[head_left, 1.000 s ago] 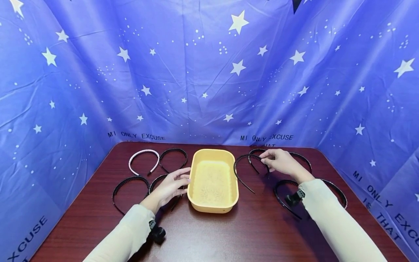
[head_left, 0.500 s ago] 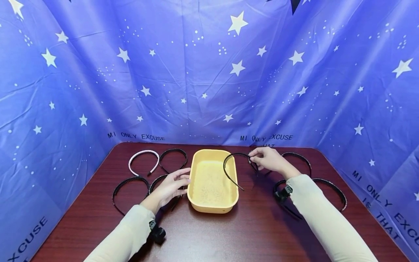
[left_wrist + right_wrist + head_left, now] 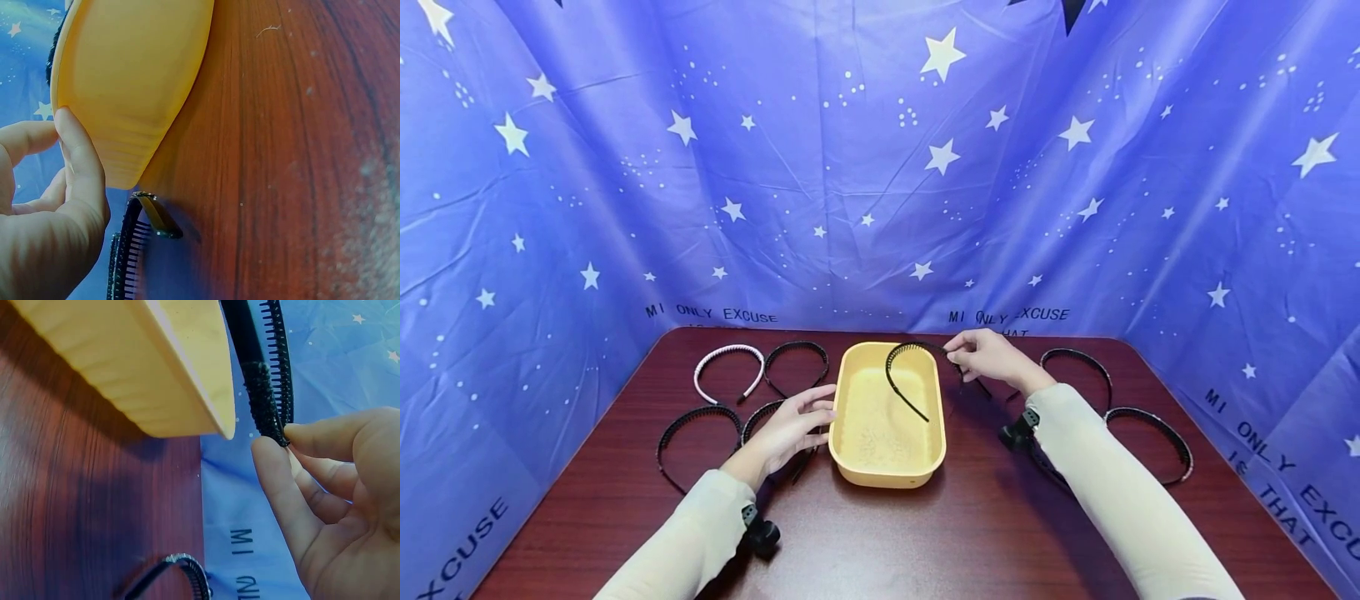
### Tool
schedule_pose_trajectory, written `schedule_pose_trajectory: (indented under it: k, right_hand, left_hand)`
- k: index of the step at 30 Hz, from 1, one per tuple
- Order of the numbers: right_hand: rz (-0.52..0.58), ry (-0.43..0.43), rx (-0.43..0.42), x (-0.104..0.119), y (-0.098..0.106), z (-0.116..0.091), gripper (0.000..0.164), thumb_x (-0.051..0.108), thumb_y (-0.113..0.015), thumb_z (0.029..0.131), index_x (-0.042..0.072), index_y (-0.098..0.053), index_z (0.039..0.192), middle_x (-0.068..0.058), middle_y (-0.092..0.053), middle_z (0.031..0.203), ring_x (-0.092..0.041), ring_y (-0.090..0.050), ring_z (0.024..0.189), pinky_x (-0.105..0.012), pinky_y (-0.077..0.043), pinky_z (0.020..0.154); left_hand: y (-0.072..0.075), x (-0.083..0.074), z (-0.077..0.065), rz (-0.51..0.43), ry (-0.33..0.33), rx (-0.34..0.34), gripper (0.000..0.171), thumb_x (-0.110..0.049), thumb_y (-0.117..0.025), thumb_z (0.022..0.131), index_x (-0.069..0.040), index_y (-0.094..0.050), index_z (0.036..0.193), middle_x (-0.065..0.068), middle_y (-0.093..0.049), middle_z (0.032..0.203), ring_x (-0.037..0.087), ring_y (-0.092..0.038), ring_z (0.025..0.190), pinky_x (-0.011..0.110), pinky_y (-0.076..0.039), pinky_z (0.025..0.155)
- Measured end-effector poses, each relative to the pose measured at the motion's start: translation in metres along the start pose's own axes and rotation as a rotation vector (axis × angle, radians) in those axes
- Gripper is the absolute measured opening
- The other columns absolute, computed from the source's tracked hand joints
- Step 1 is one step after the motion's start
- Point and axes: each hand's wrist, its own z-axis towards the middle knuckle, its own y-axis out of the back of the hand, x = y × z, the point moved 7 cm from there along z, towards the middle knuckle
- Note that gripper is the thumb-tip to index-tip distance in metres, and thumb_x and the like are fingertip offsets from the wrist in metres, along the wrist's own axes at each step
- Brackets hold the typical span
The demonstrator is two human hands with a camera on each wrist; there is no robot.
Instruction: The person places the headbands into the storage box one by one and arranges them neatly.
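Observation:
In the head view my right hand [image 3: 996, 360] pinches a black headband [image 3: 891, 387] by one side, thumb against fingers. Its arch hangs over the right half of a yellow tub [image 3: 888, 481]. Fine comb teeth and a dark sparkly stretch of the headband [image 3: 261, 394] show in the right wrist view, right at my fingertips. My left hand [image 3: 782, 433] rests against the tub's left side with fingers spread and fairly straight. In the left wrist view the thumb touches the tub's wall [image 3: 131, 75] just below the rim.
On the dark red table [image 3: 850, 550] lie more headbands: a pale pink one [image 3: 702, 367] and several black ones to the left, including one behind my left hand, and further dark ones [image 3: 1108, 379] to the right. A starry blue cloth [image 3: 850, 167] hangs around the table.
My right hand has moved left with the black headband, taking it from beside the tub's right rim to over the tub. My left hand and the tub have stayed in place.

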Motion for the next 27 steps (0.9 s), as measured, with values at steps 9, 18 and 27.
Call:
schedule_pose_trajectory:
  k: [9, 18, 27]
  right_hand:
    - [0.12, -0.046, 0.04, 0.004, -0.018, 0.019, 0.028, 0.004, -0.06, 0.099, -0.012, -0.06, 0.121, -0.013, -0.063, 0.092, -0.019, -0.061, 0.076, -0.037, -0.06, 0.075]
    - [0.106, -0.073, 0.051, 0.008, -0.033, 0.033, 0.027, 0.005, -0.06, 0.099, -0.011, -0.061, 0.121, -0.021, -0.066, 0.097, -0.034, -0.066, 0.084, -0.04, -0.06, 0.075]
    - [0.053, -0.087, 0.045, 0.008, -0.044, 0.039, 0.021, 0.006, -0.06, 0.097, -0.006, -0.065, 0.114, -0.016, -0.067, 0.095, -0.02, -0.063, 0.079, -0.039, -0.059, 0.076]
  left_hand:
    - [0.001, 0.002, 0.0, 0.011, -0.013, 0.015, 0.059, -0.005, -0.059, 0.098, -0.001, -0.035, 0.152, 0.03, -0.048, 0.137, 0.025, -0.06, 0.109, 0.037, -0.055, 0.086]
    - [0.0, 0.002, 0.002, 0.009, -0.019, 0.02, 0.059, -0.005, -0.059, 0.098, -0.002, -0.035, 0.152, 0.03, -0.049, 0.137, 0.024, -0.06, 0.109, 0.038, -0.055, 0.086]
    - [0.0, 0.001, 0.001, 0.011, -0.024, 0.015, 0.059, -0.004, -0.059, 0.097, 0.0, -0.036, 0.151, 0.028, -0.051, 0.134, 0.024, -0.06, 0.108, 0.037, -0.055, 0.085]
